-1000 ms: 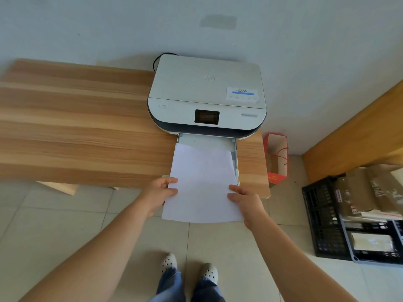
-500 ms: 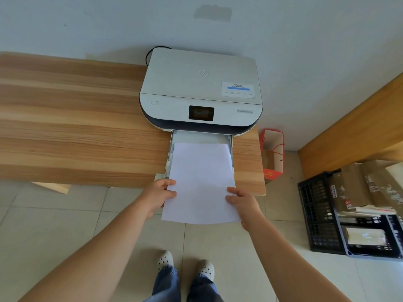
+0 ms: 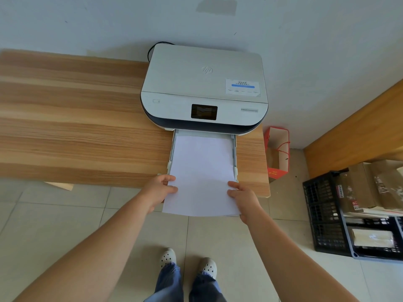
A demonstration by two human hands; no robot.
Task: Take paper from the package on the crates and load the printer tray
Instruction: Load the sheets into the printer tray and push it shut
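Both hands pinch one thin stack of white paper (image 3: pixel 201 175) at its near corners: the left hand (image 3: pixel 160 189) with thumb on top and fingers curled under the left edge, the right hand (image 3: pixel 242 196) with thumb lying across the right edge. Each grip is closed on the paper. The sheets are smooth, matt and rectangular, and the near end sags a little past the worktop's front edge, hanging over the floor.

The far half of the paper lies flat inside the tray (image 3: pixel 235 149), a shallow pale plastic drawer with low side walls, pulled out from under the printer (image 3: pixel 204 88). The paper's top edge stops just short of the printer's dark front band. The printer is a rounded white plastic box with a flat lid, a small dark screen on its sloped front and a label at the lid's right corner.

It stands at the right end of the worktop (image 3: pixel 76 127), a plank of striped light wood grain, against a plain white wall.

On the pale tiled floor (image 3: pixel 43 225) to the right stand black latticed plastic crates (image 3: pixel 322 214) holding brown wrapped packages (image 3: pixel 357 188); a red paper bag (image 3: pixel 277 153) leans beside the worktop's right edge.
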